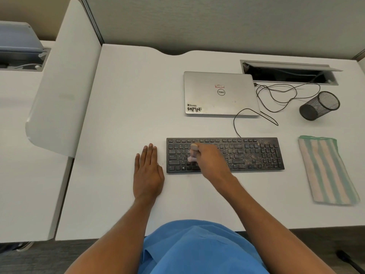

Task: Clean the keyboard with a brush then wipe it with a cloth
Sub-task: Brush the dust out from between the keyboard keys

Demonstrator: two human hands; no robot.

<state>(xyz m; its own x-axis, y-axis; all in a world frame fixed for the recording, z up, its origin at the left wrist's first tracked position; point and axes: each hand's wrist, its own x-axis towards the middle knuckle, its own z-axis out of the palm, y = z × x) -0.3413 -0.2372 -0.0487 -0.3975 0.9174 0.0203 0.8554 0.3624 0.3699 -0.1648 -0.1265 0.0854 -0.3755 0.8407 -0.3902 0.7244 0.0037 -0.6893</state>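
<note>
A black keyboard lies on the white desk, with pale crumbs and dust scattered over its right half. My right hand is over the keyboard's left half and grips a small brush, blurred, with its pale bristles down on the keys. My left hand rests flat on the desk just left of the keyboard, fingers straight. A folded cloth with green and cream stripes lies to the right of the keyboard.
A shut silver laptop sits behind the keyboard. Black cables run from it to an open cable tray. A black mesh cup lies tipped at the back right. A white divider panel stands to the left.
</note>
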